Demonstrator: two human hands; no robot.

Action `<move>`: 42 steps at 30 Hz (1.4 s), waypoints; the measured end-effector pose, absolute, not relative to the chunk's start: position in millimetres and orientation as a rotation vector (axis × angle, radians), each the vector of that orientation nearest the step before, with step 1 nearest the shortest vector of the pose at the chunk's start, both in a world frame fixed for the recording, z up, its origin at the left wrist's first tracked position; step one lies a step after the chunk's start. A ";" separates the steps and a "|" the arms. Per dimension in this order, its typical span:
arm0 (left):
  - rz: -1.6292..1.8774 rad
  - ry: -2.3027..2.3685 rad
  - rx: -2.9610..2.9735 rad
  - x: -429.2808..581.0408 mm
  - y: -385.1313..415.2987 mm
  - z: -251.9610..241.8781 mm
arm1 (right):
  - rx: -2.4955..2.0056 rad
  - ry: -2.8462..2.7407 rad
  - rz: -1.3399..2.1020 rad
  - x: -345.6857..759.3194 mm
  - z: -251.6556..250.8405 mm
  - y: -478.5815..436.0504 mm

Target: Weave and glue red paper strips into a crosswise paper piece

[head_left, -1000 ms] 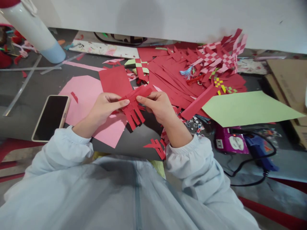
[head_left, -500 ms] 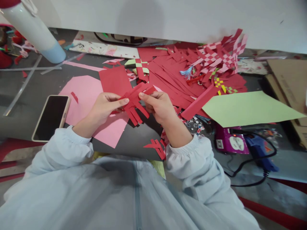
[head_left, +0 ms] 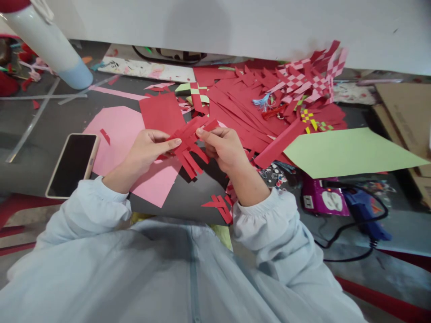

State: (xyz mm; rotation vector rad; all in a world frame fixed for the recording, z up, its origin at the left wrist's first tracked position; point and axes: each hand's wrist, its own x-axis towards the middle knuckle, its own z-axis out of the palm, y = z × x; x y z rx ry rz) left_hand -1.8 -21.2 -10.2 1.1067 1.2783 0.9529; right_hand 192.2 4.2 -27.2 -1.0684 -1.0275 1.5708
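Between my hands, raised over the dark table, is a piece of woven red paper strips [head_left: 189, 152], its loose ends fanning down toward me. My left hand [head_left: 152, 144] pinches its left side, thumb on top and fingers beneath. With thumb and forefinger, my right hand [head_left: 220, 146] grips a strip at the upper right of the weave. Pink paper [head_left: 114, 130] lies under and beside my left wrist, with a small red scrap on it. A square red sheet [head_left: 161, 110] is just beyond the weave. Small cut red pieces [head_left: 220, 207] rest near the table edge.
A phone [head_left: 72, 163] lies at left, with a tall bottle [head_left: 67, 58] behind it. Red strips and checkered woven pieces [head_left: 303, 83] heap at back right. Green paper [head_left: 350, 152], a purple packet [head_left: 323, 197], a blue glue gun [head_left: 368, 215] with black cord and cardboard [head_left: 407, 116] occupy the right.
My right thumb and forefinger have shifted very slightly right along the red strip. The hanging strip ends have moved a little; my left hand keeps the same pinch.
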 end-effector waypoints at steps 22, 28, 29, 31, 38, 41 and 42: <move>0.991 1.321 1.163 -0.1 -21.9 -5.3 | -1.130 -1.309 1.535 198.6 -25.8 6.7; 1.027 1.297 1.149 -0.3 -21.0 -7.6 | -1.159 -1.336 1.509 198.9 -26.7 6.3; 1.030 1.291 1.150 -0.3 -20.9 -8.0 | -1.157 -1.346 1.514 198.6 -26.0 5.7; 1.025 1.289 1.155 -0.3 -21.1 -8.3 | -1.154 -1.365 1.523 198.2 -25.3 4.5; 1.022 1.304 1.197 1.3 -22.5 -4.2 | -1.193 -1.452 1.413 198.2 -32.9 5.2; 1.019 1.321 1.230 1.3 -22.0 -2.3 | -1.165 -1.454 1.423 197.6 -33.1 5.1; 1.018 1.337 1.238 1.3 -21.9 -1.9 | -1.157 -1.461 1.423 197.3 -32.5 4.9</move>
